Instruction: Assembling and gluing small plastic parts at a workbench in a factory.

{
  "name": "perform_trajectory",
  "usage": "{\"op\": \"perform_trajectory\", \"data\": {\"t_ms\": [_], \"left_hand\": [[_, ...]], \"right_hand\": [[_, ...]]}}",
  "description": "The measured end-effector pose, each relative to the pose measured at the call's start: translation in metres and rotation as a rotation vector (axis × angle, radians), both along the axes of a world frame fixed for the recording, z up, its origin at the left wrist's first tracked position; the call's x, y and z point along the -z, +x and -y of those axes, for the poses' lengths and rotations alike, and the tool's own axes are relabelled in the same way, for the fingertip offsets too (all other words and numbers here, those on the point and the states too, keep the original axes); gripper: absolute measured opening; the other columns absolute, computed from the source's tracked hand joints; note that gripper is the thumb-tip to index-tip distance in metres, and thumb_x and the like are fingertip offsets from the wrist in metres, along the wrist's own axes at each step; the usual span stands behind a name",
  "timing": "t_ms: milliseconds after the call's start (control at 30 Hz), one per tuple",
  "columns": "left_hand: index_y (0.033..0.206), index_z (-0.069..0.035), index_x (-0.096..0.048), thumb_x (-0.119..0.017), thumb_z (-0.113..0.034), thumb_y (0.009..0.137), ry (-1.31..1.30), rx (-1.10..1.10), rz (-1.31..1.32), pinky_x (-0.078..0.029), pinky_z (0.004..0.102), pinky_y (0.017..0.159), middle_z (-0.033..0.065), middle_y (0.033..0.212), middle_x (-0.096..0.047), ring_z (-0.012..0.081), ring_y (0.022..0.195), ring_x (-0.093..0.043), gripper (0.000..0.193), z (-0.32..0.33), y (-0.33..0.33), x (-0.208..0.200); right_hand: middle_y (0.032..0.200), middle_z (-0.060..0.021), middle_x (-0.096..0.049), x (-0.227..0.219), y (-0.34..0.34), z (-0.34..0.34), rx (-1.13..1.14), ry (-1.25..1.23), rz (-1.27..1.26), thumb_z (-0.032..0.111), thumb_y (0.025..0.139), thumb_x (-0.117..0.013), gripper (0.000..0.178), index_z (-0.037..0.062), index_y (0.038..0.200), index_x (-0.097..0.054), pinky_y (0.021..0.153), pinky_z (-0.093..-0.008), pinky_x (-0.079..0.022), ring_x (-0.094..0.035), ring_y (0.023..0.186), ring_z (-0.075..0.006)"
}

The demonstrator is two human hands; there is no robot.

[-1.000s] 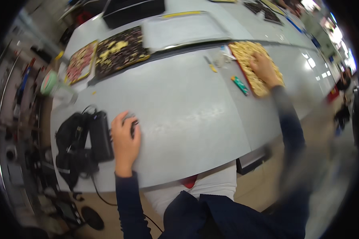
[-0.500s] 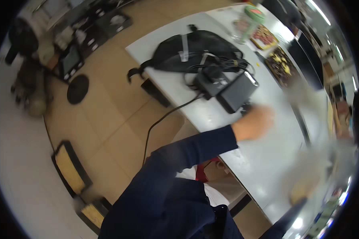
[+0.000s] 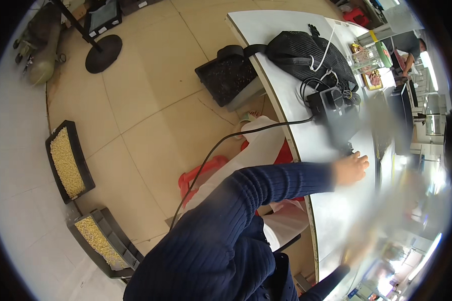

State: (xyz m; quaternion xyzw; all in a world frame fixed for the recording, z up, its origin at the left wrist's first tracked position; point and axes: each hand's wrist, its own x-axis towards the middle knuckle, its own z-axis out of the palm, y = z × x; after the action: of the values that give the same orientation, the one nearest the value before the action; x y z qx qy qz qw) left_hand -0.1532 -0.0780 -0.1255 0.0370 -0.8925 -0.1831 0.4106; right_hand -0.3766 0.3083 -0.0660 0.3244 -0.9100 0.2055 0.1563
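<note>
My left hand (image 3: 350,169) is over the white table (image 3: 331,215), its bent fingers slightly apart and nothing visible in them. Just beyond it lies a small dark object (image 3: 347,148) whose kind I cannot make out. Farther back are a black box with a cable (image 3: 326,100) and a flat dark case (image 3: 342,124), partly blurred. My right hand (image 3: 359,248) is farther to the right, above the table's near right part. A hazy smear covers its fingers, so what it holds, if anything, is hidden.
A black mesh bag (image 3: 309,57) lies at the table's far end, near a green-lidded clear jar (image 3: 369,59). The black cable (image 3: 226,138) hangs off the edge toward me. Grain-filled black trays (image 3: 74,165) and a red stool (image 3: 201,175) stand on the floor. Another person (image 3: 409,50) is at back right.
The view has swung, so the table now appears farther right and more floor shows. My left hand stays near the dark case, its fingers now clearer. My right hand remains blurred.
</note>
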Motion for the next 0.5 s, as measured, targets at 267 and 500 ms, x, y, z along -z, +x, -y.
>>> {"op": "perform_trajectory", "data": {"t_ms": [267, 500], "left_hand": [[0.100, -0.006, -0.064, -0.050, -0.017, 0.086, 0.061, -0.081, 0.301, -0.031, 0.0502, 0.103, 0.0137, 0.112, -0.058, 0.0261, 0.117, -0.047, 0.023, 0.011, -0.015, 0.025], [0.098, -0.009, -0.064, -0.050, -0.016, 0.086, -0.076, -0.103, 0.232, -0.033, 0.0486, 0.101, 0.0091, 0.103, -0.061, 0.0240, 0.106, -0.055, 0.020, 0.011, 0.011, -0.008]], "right_hand": [[0.090, -0.0191, -0.053, -0.006, 0.151, 0.110, -0.191, 0.321, -0.390, 0.009, 0.087, -0.056, 0.018, 0.0014, 0.104, -0.056, 0.067, -0.0404, -0.047, -0.058, 0.074, -0.0318], [0.098, -0.0185, -0.053, 0.023, 0.095, 0.048, -0.002, 0.399, -0.333, 0.015, 0.090, -0.052, 0.020, 0.0032, 0.105, -0.058, 0.075, -0.0436, -0.046, -0.057, 0.089, -0.0359]]}}
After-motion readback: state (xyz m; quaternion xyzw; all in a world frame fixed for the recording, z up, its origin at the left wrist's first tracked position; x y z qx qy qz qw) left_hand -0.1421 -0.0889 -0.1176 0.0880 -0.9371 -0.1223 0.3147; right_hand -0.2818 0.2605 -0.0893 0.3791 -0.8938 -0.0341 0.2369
